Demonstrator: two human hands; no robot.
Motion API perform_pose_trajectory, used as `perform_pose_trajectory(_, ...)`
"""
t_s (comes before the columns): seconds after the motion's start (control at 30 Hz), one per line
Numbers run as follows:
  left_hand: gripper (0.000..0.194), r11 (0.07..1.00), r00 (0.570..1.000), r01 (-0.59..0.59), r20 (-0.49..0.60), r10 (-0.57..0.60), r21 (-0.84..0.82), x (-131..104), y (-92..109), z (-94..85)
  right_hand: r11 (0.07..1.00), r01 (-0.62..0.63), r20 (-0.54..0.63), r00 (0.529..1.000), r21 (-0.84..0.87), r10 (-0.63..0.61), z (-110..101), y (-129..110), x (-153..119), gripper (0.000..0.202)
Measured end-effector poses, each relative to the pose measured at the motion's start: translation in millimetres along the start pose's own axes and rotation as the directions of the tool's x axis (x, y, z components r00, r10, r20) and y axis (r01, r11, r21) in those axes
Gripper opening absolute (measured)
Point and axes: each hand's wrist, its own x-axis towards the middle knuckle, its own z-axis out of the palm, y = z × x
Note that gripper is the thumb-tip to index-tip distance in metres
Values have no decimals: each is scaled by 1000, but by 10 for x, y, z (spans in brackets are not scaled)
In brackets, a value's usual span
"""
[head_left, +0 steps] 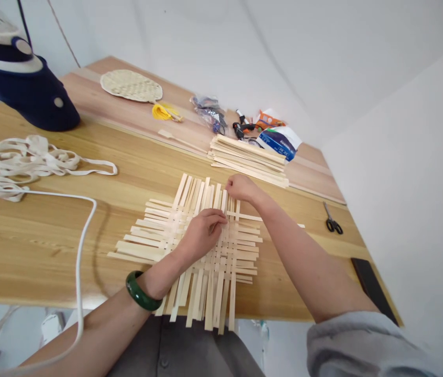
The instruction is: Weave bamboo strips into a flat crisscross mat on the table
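Observation:
A flat mat of pale wooden strips, woven over and under, lies at the table's front edge with loose strip ends on all sides. My left hand rests on its upper middle, fingers pinched at the strips; a green bangle circles that wrist. At the mat's far edge my right hand is closed around the end of an upright strip, partly hidden by the fingers. One crosswise strip sticks out to the right beneath my right forearm.
Behind the mat lies a stack of strips, near a blue box and plastic bags. White tape is heaped left, beside a navy device. An oval woven fan lies farther back. Scissors lie right.

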Motion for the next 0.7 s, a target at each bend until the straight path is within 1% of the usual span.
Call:
perform_pose_trajectory(0.1, 22, 1000, 1000, 5, -4, -5, -8, 2, -12, 3, 998, 22, 2, 1000, 53, -22, -49, 6, 14, 15)
perform_pose_trajectory(0.23, 23, 1000, 1000, 7, -9, -7, -13, 5, -22, 5, 978, 96, 56, 993, 183, -108, -114, 29, -9, 12)
perform_pose_trajectory(0.33, 23, 1000, 1000, 6, -13, -6, -13, 4, -19, 4, 949, 129, 75, 985, 288, -157, -123, 41, -20, 12)
perform_pose_trajectory(0.47, 23, 1000, 1000, 9, -7, -9, -16, 0, -10, 0, 911, 130, 79, 982, 391, -174, -118, 68, -25, 17)
perform_pose_trajectory(0.57, 24, 1000, 1000, 10, -7, -10, -23, -2, -12, -2, 867, 127, 100, 975, 483, -198, -136, 125, -36, 22)
perform_pose_trajectory(0.7, 23, 1000, 1000, 18, -6, -18, -22, -3, -24, 1, 815, 116, 109, 971, 568, -214, -161, 213, -43, 22)
